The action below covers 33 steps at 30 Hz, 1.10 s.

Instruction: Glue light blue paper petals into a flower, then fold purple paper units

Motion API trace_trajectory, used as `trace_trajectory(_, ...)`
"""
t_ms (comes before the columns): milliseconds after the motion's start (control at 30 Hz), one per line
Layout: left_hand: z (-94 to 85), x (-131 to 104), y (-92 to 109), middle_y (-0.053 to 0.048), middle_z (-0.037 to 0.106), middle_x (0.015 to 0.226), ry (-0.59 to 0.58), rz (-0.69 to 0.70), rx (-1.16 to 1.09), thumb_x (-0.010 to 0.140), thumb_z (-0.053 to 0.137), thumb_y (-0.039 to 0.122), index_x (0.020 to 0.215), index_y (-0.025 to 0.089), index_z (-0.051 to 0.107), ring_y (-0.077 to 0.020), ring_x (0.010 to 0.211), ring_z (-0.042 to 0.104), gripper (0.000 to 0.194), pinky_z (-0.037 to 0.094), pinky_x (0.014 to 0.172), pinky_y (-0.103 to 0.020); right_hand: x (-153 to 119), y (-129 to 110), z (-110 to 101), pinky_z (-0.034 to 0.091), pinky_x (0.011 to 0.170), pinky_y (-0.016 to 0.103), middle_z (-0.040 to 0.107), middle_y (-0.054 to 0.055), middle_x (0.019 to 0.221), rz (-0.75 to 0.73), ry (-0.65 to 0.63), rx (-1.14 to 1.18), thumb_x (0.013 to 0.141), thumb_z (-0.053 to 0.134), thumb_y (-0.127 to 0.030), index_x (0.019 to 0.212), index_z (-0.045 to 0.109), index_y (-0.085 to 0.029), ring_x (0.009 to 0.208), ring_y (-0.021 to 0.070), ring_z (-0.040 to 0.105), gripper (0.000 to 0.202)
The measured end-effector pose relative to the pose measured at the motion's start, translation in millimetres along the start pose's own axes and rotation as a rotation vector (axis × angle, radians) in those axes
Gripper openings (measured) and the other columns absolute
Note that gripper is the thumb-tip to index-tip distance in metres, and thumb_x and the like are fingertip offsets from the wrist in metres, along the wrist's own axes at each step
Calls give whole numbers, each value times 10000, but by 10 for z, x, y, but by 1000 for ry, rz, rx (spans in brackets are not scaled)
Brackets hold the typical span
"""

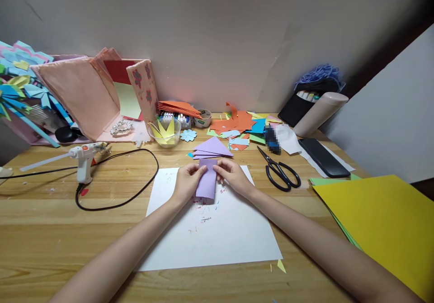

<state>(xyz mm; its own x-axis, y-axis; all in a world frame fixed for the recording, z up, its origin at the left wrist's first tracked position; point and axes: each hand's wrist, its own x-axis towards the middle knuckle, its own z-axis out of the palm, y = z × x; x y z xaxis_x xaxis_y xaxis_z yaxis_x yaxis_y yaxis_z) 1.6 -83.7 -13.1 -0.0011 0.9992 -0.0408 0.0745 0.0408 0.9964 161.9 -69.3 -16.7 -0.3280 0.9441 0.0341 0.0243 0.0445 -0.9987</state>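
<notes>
Between my hands is a folded piece of purple paper [206, 183], a narrow upright rectangle. My left hand [188, 179] pinches its left edge, thumb on the near face. On the opposite side my right hand [233, 175] grips the upper right edge with thumb and fingertips. Under both hands lies a white sheet [237, 235] marked with small coloured strokes. Just beyond the hands rests a stack of purple folded triangles [213, 147]. Black-handled scissors [278, 169] lie to the right of my right hand.
A white glue gun [84, 160] with a looping black cord stands at left. Behind are a clear bowl [165, 133], orange paper scraps [233, 122] and a pink box [77, 95]. A black phone [323, 157] and yellow sheets [383, 217] lie at right.
</notes>
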Motion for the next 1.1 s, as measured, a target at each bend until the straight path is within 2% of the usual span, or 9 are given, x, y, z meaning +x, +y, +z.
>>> trace_trajectory(133, 6, -3, -31, -7, 594, 652, -10, 59, 52, 737, 582, 437, 696, 134, 576, -112, 577, 508, 307, 373, 517, -201, -27, -20, -1, 389, 461, 201, 512, -34, 592, -9, -7, -27, 787, 571, -407, 743, 489, -172, 500, 88, 476, 252)
trace_trajectory(300, 12, -22, -55, 18, 548, 604, -22, 129, 210, 802, 502, 431, 740, 155, 537, -106, 543, 475, 285, 335, 498, -201, -64, -38, 9, 417, 475, 209, 590, 22, 808, 16, -116, -162, 759, 596, -419, 880, 577, -163, 672, 140, 536, 284)
trace_trajectory(533, 14, -44, -24, -3, 581, 696, -26, 190, 311, 835, 461, 400, 810, 161, 555, -126, 610, 493, 259, 343, 550, -221, -62, -43, 15, 372, 507, 207, 510, -12, 650, 22, -104, -127, 825, 498, -449, 724, 559, -152, 579, 105, 461, 320)
trace_trajectory(700, 15, -49, -20, -15, 589, 696, -48, 198, 343, 843, 443, 399, 754, 163, 562, -141, 636, 499, 279, 346, 566, -228, -57, -71, 21, 357, 508, 203, 524, -12, 683, 11, -99, -61, 809, 535, -436, 808, 572, -159, 577, 98, 456, 279)
trace_trajectory(867, 16, -57, 3, -19, 597, 695, -73, 202, 370, 855, 421, 395, 751, 163, 565, -140, 620, 498, 292, 345, 562, -232, -46, -54, 15, 315, 460, 211, 451, -29, 535, 26, -64, -117, 839, 467, -465, 648, 511, -153, 483, 92, 420, 368)
trace_trajectory(1033, 8, -47, -26, -31, 612, 726, -82, 208, 412, 857, 421, 393, 778, 161, 578, -150, 651, 519, 292, 359, 577, -237, -37, -12, -2, 351, 508, 211, 523, -10, 661, -33, -14, -197, 783, 559, -456, 728, 545, -160, 588, 108, 467, 302)
trace_trajectory(1100, 8, -44, -37, -32, 615, 735, -88, 210, 425, 858, 419, 392, 783, 161, 576, -152, 658, 526, 289, 363, 581, -238, -33, 1, -4, 351, 503, 210, 522, -11, 644, -33, 4, -194, 768, 576, -462, 701, 536, -160, 585, 110, 473, 313)
